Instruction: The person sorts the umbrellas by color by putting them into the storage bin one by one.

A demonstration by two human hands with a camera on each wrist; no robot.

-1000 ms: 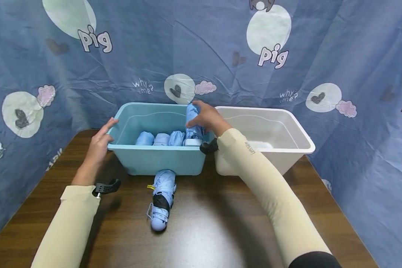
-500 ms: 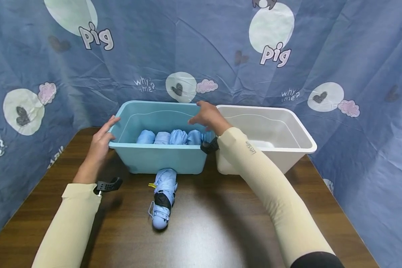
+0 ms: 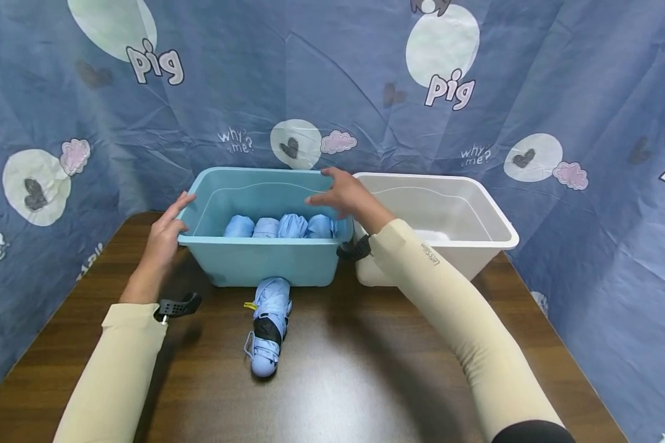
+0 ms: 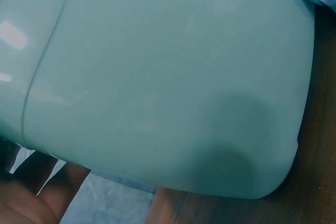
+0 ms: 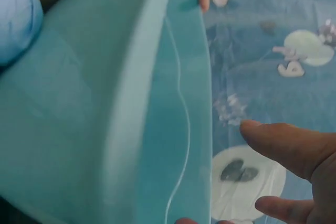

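Over the right end of the light-blue bin (image 3: 260, 264), my right hand (image 3: 346, 197) hovers with fingers spread, holding nothing. My left hand (image 3: 165, 231) rests on the bin's left rim with its fingers fairly straight. Several folded blue umbrellas (image 3: 292, 226) stand in a row along the bin's near side; only their upper parts show. One more folded umbrella (image 3: 268, 329), with a black band, cord and yellow tag, lies on the table in front of the bin. The left wrist view shows the bin's outer wall (image 4: 168, 77) and some fingers (image 4: 65, 190) beside it.
A white bin (image 3: 438, 243) stands just right of the blue one, behind my right forearm. Both are on a brown wooden table (image 3: 332, 369). A blue printed cloth (image 3: 332, 74) hangs behind them.
My right hand lowered a folded umbrella into the right end of the row and let go of it. The hand now stays above the bin, fingers spread. My left hand has stayed put.
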